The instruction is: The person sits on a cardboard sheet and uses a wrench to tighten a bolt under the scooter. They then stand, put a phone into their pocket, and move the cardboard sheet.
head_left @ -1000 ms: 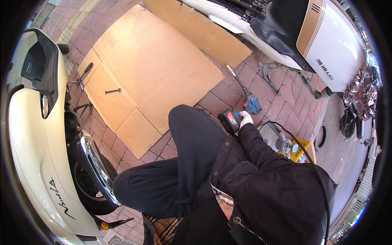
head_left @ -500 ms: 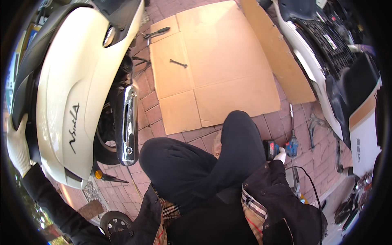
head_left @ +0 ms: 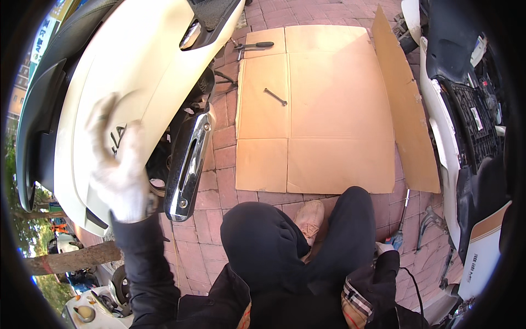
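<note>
My left hand (head_left: 123,170), in a white glove and blurred by motion, is raised over the cream body panel (head_left: 159,71) of a scooter. Its thumb and fingers are apart with nothing between them. At my right knee, my gloved right hand (head_left: 383,248) is low by the ground, closed at the grip of a blue cordless impact wrench (head_left: 395,240). A long metal socket extension (head_left: 404,214) points away from that tool. My knee and sleeve hide most of this hand.
A flattened cardboard sheet (head_left: 339,93) lies ahead on red brick paving, with a wrench (head_left: 275,97) and a black-handled ratchet (head_left: 257,45) on it. The scooter's chrome-trimmed exhaust (head_left: 192,164) juts out at left. A partly stripped scooter (head_left: 449,126) and a white box (head_left: 482,252) stand right.
My left hand has left the scooter's rear edge and swung right, in front of its side panel. The view has turned left and up a little. My right hand stays by the impact wrench.
</note>
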Tool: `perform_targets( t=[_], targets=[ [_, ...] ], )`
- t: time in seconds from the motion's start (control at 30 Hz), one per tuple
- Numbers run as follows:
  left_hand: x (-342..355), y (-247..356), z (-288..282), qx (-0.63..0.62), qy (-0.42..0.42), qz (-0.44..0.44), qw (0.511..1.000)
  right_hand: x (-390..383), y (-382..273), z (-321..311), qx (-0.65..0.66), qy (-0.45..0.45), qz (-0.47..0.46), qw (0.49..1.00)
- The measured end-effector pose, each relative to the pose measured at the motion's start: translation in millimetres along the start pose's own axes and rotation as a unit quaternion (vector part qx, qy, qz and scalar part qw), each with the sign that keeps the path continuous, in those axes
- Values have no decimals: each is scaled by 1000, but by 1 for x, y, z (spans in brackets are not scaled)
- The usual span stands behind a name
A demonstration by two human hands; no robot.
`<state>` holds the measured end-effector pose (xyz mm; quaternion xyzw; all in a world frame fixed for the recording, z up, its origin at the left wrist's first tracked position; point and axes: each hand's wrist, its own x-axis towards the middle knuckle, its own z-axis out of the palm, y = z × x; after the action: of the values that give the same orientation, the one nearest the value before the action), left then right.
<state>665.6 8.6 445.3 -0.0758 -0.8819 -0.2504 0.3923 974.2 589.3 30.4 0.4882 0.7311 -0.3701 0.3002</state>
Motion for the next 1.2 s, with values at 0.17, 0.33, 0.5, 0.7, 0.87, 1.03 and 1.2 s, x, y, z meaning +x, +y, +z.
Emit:
perform_targets(
  t=[0.17, 0.33, 0.5, 0.7, 0.87, 1.03, 1.2],
  targets=[
    [-61, -47, 166, -39, -266, -132, 954, 27, -115, -24, 213, -14, 1, 977],
    [-116, -132, 303, 2, -480, -307, 822, 62, -264, 18, 166, 55, -272, 946],
    [-139, -191, 383, 140, -564, -374, 723, 52, -428, 69, 177, -16, -371, 911],
    [-111, -227, 455, 140, -545, -451, 693, 59, -618, 145, -26, -84, -474, 876],
    [-99, -241, 475, 145, -561, -499, 644, 65, -698, 244, -230, -7, -550, 803],
    [-89, -242, 485, 166, -586, -525, 594, 79, -733, 270, -351, 1, -583, 732],
    [-83, -241, 488, 189, -598, -526, 575, 109, -832, 247, -270, 1, -598, 755]
  ],
)
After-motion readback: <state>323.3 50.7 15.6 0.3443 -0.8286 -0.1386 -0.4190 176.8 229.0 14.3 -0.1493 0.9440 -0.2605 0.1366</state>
